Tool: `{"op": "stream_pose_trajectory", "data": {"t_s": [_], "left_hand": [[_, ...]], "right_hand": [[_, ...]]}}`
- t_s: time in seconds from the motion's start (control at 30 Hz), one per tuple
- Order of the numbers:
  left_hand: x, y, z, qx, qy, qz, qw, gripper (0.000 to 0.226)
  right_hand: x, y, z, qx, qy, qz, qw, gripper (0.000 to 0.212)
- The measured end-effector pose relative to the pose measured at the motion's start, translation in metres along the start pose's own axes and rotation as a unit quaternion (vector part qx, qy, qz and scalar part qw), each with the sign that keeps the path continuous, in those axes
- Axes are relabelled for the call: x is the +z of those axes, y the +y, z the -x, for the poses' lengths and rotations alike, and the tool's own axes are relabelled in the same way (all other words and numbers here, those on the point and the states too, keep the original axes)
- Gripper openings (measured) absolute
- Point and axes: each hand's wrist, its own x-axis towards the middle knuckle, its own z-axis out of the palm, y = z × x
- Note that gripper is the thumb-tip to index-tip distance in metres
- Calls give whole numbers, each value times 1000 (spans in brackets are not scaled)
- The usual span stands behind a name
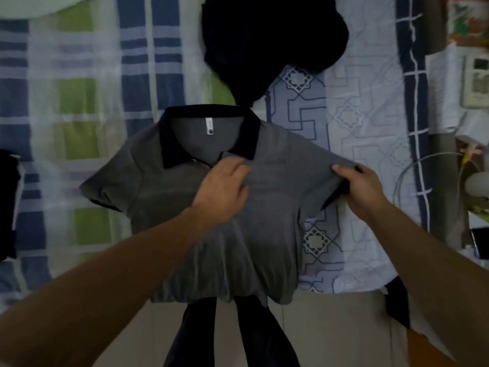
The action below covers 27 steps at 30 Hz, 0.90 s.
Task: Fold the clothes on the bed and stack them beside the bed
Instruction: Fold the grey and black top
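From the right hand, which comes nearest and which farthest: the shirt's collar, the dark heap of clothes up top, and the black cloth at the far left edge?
Measured from the right hand, which grips the shirt's sleeve:
1. Collar, up and to the left of the hand.
2. Dark heap, at the top of the bed.
3. Black cloth, at the far left edge.

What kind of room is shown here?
Probably a bedroom: a bed with a checked sheet, a grey polo shirt spread on it for folding, and a dark clothes pile behind.
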Motion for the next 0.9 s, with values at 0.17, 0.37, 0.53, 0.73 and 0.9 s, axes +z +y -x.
{"op": "stream_pose_trajectory", "data": {"t_s": [0.17, 0.37, 0.53, 0.73, 0.9], "left_hand": [[65, 51, -59, -25, -120, -68, 990, 70], [95, 38, -73, -43, -131, -178, 974, 82], [99, 41, -74, -60, -103, -160, 980, 82], [88, 54, -81, -83, -92, -129, 984, 75], [68, 58, -90, -160, 40, 77, 983, 39]], "right_hand": [[0, 0, -6, -5, -19, 23, 1000, 17], [-12, 28, -5, -32, -85, 180, 980, 30], [-9, 34, 0, -139, -11, 90, 986, 21], [-2, 38, -3, -164, 30, 164, 972, 34], [0, 35, -3, -141, 44, 118, 982, 19]]}}
